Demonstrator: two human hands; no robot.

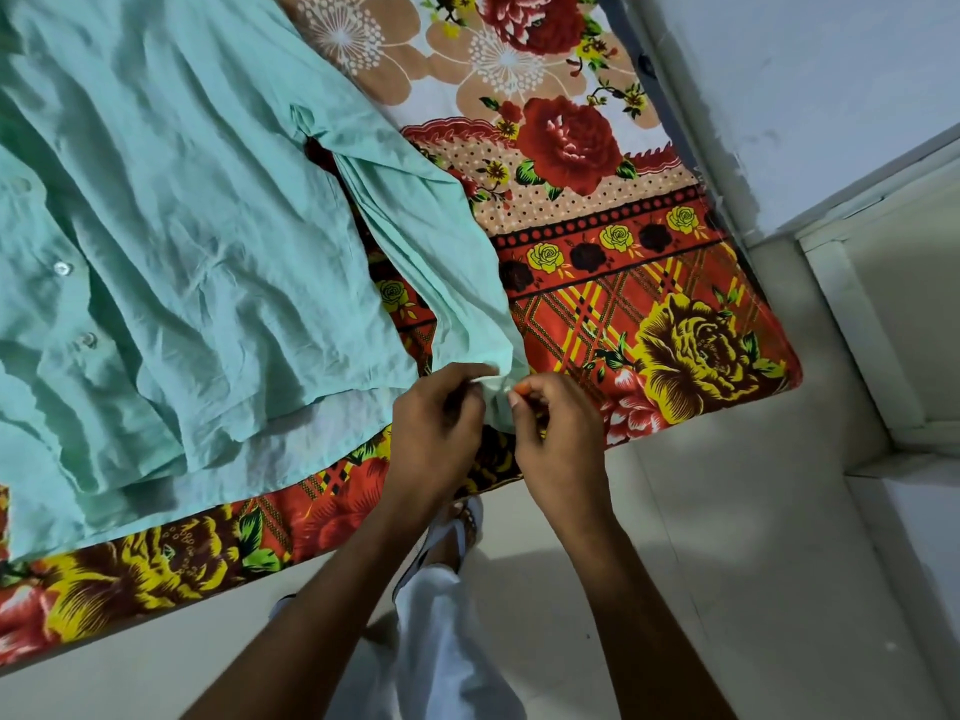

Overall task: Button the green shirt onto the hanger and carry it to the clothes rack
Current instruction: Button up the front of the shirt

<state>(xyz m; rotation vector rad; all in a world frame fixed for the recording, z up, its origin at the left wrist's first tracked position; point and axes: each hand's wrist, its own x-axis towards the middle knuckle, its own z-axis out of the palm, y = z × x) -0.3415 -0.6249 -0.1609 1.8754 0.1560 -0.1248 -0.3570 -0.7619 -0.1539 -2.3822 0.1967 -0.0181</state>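
Nowhere can any brand, label or readable writing be made out on the cloth or the walls. The green shirt [171, 210] is spread flat and wrinkled across the left and upper part of the bed, with its front placket turned up and two pale buttons [61, 268] seen along it at the left. One sleeve [415, 220] is stretched away from the body of the shirt toward the near edge of the bed, and its cuff is pinched between both hands. The left hand [434, 428] is closed on the cuff from the left, with fingers curled around the fabric; the right hand [558, 433] is closed on it from the right, thumb and fingertips pressed together at the cloth. Whether a cuff button is held there cannot be told, since the fingers cover it.

The bed is covered by a floral bedsheet [597, 262] printed with red and yellow roses, checked bands and tan blossoms, and it lies bare to the right of the sleeve. Below the hands, a leg in pale trousers [441, 631] and a foot in a sandal [457, 527] are seen on the light floor [753, 563]. A white wall [805, 70] rises past the bed's far right edge, and a pale raised ledge [893, 314] runs along the right.
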